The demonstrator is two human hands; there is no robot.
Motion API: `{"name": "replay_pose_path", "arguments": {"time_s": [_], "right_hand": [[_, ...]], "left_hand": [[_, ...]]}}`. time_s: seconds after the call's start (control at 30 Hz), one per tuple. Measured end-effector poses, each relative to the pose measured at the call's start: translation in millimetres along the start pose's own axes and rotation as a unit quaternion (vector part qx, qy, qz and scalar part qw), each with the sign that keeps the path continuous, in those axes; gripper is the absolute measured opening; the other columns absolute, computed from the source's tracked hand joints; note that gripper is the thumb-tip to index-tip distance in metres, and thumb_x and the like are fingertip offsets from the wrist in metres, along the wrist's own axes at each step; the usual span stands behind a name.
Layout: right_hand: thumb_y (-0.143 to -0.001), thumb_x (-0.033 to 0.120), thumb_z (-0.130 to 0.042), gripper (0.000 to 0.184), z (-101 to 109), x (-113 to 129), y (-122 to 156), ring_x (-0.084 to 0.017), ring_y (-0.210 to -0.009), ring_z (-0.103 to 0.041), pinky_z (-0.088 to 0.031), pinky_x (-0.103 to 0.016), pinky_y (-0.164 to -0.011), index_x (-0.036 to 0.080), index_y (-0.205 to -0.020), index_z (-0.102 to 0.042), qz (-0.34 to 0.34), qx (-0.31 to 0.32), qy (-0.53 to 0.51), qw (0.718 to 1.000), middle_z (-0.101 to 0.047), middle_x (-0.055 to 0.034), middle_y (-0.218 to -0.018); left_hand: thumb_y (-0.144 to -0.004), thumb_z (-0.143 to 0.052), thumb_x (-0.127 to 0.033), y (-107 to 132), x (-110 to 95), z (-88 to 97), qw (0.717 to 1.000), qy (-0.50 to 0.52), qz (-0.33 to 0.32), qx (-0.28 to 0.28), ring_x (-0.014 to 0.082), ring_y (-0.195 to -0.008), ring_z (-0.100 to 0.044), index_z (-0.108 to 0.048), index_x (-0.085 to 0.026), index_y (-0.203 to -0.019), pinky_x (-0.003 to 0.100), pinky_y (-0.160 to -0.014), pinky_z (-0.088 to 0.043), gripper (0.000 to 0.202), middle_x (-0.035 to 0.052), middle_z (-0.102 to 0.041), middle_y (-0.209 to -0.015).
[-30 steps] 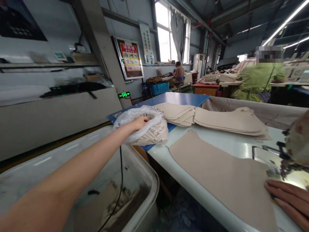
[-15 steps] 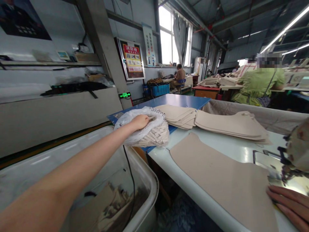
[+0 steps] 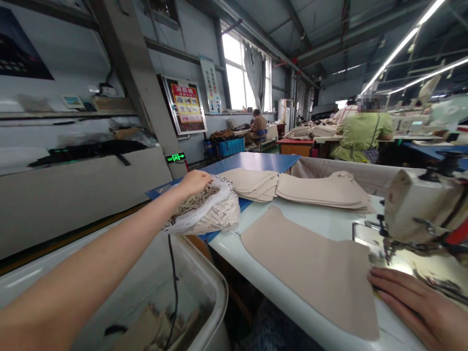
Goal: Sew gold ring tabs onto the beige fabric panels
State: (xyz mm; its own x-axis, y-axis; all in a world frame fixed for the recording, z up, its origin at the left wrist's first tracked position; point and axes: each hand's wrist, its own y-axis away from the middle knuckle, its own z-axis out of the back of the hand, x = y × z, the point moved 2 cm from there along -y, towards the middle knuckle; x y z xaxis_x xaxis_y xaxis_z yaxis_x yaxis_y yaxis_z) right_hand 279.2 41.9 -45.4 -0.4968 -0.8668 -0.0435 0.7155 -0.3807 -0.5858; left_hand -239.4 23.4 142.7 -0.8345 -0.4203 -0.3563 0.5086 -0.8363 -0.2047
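My left hand (image 3: 197, 182) is closed at the mouth of a clear plastic bag (image 3: 204, 220), pinching its rim. Inside the bag lie many small beige strips, visible through the opening and the film. My right hand (image 3: 413, 301) rests on the white sewing table, fingers stretched out, at the right edge of a flat beige fabric panel (image 3: 310, 268). Right beside those fingers is the needle area of a sewing machine (image 3: 409, 209). Two piles of similar beige panels lie behind: a left pile (image 3: 252, 183) and a right pile (image 3: 323, 191).
A white tub (image 3: 215, 287) holding fabric scraps stands at the lower left, with a black cord hanging over it. The bag sits on a blue tabletop (image 3: 256, 160) adjoining the white table (image 3: 223, 243). Farther back, a person in green (image 3: 360, 134) sits among other sewing stations.
The view has swung right, bringing more of the sewing machine in. My left hand has pulled at the bag's film, and its mouth is now wider, showing the strips. The right hand stays by the panel.
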Motion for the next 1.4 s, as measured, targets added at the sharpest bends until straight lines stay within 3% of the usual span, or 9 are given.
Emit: {"name": "replay_pose_path", "arguments": {"time_s": [0.1, 0.2, 0.37, 0.5, 0.6, 0.8, 0.97, 1.1, 1.4], "right_hand": [[-0.091, 0.036, -0.047, 0.028, 14.1, 11.2, -15.3, -0.02, -0.094, -0.067, -0.058, -0.03, -0.082, 0.025, -0.106, -0.068, -0.033, 0.02, -0.023, 0.999, -0.069, -0.0051, -0.107], [-0.093, 0.027, -0.045, 0.026, 23.6, 19.3, -26.0, -0.019, -0.099, -0.064, -0.054, -0.032, -0.086, 0.023, -0.107, -0.067, -0.08, 0.053, -0.071, 0.993, -0.068, -0.0068, -0.108], [-0.095, 0.025, -0.04, 0.03, 32.8, 21.4, -31.2, -0.021, -0.095, -0.064, -0.052, -0.034, -0.083, 0.017, -0.115, -0.061, -0.157, 0.036, -0.126, 0.979, -0.068, -0.0111, -0.105], [-0.093, 0.031, -0.044, 0.034, 35.3, 15.6, -29.7, -0.021, -0.091, -0.065, -0.052, -0.032, -0.08, 0.016, -0.123, -0.053, -0.187, -0.046, -0.15, 0.97, -0.069, -0.0107, -0.101], [-0.093, 0.028, -0.046, 0.028, 33.3, 9.8, -28.3, -0.019, -0.085, -0.065, -0.052, -0.029, -0.076, 0.018, -0.117, -0.057, -0.174, -0.097, -0.147, 0.969, -0.07, -0.0084, -0.093], [-0.093, 0.027, -0.05, 0.02, 28.5, -1.7, -27.4, -0.017, -0.077, -0.065, -0.051, -0.025, -0.07, 0.017, -0.1, -0.065, -0.195, -0.149, -0.141, 0.959, -0.071, -0.0074, -0.085], [-0.093, 0.026, -0.049, 0.021, 28.7, -3.1, -31.1, -0.016, -0.076, -0.065, -0.05, -0.024, -0.07, 0.017, -0.102, -0.065, -0.202, -0.127, -0.161, 0.958, -0.071, -0.0064, -0.084], [-0.094, 0.026, -0.047, 0.021, 26.5, -1.7, -32.8, -0.016, -0.076, -0.064, -0.049, -0.024, -0.07, 0.016, -0.101, -0.064, -0.192, -0.082, -0.149, 0.967, -0.069, -0.0064, -0.082], [-0.095, 0.023, -0.042, 0.023, 37.8, 0.2, -28.3, -0.016, -0.08, -0.061, -0.048, -0.026, -0.073, 0.015, -0.107, -0.059, -0.178, -0.063, -0.049, 0.981, -0.069, -0.0064, -0.089]], "left_hand": [[-0.078, -0.049, -0.036, 12.2, -35.5, -2.5, 0.996, 0.072, -0.045, 0.003, 0.0224, -0.081, -0.067, -0.071, -0.014, -0.081, 0.027, -0.068, -0.051, 0.032, 0.0072, -0.073, -0.085], [-0.072, -0.052, -0.045, 42.3, -85.4, -31.4, 0.976, 0.169, -0.112, 0.082, 0.0189, -0.073, -0.065, -0.072, -0.015, -0.08, 0.026, -0.065, -0.051, 0.037, 0.0065, -0.074, -0.082], [-0.064, -0.066, -0.05, 116.5, -170.2, -120.5, 0.851, 0.352, -0.136, 0.365, 0.0167, -0.064, -0.061, -0.071, -0.014, -0.072, 0.026, -0.061, -0.048, 0.037, 0.0071, -0.071, -0.075], [-0.064, -0.068, -0.05, 150.3, -220.7, -179.0, 0.782, 0.397, -0.128, 0.464, 0.0157, -0.061, -0.059, -0.071, -0.014, -0.074, 0.027, -0.063, -0.046, 0.037, 0.0049, -0.069, -0.068], [-0.06, -0.071, -0.051, 154.9, -244.6, -204.1, 0.745, 0.419, -0.121, 0.504, 0.0152, -0.061, -0.058, -0.071, -0.015, -0.07, 0.025, -0.06, -0.045, 0.037, 0.0045, -0.069, -0.068], [-0.061, -0.074, -0.047, 146.6, -259.3, -214.8, 0.698, 0.448, -0.101, 0.549, 0.0134, -0.063, -0.058, -0.07, -0.015, -0.071, 0.024, -0.062, -0.045, 0.034, 0.0042, -0.07, -0.074], [-0.059, -0.077, -0.042, 139.4, -265.6, -218.2, 0.683, 0.427, -0.14, 0.576, 0.0116, -0.058, -0.057, -0.069, -0.015, -0.078, 0.023, -0.059, -0.045, 0.034, 0.0003, -0.067, -0.065], [-0.058, -0.075, -0.046, 139.3, -264.8, -228.6, 0.684, 0.404, -0.172, 0.583, 0.0112, -0.048, -0.052, -0.064, -0.016, -0.073, 0.022, -0.049, -0.041, 0.035, -0.0037, -0.059, -0.05], [-0.058, -0.072, -0.048, 127.1, -257.6, -235.9, 0.705, 0.427, -0.183, 0.536, 0.0122, -0.05, -0.052, -0.065, -0.017, -0.074, 0.023, -0.05, -0.044, 0.036, -0.0017, -0.061, -0.059]]}}
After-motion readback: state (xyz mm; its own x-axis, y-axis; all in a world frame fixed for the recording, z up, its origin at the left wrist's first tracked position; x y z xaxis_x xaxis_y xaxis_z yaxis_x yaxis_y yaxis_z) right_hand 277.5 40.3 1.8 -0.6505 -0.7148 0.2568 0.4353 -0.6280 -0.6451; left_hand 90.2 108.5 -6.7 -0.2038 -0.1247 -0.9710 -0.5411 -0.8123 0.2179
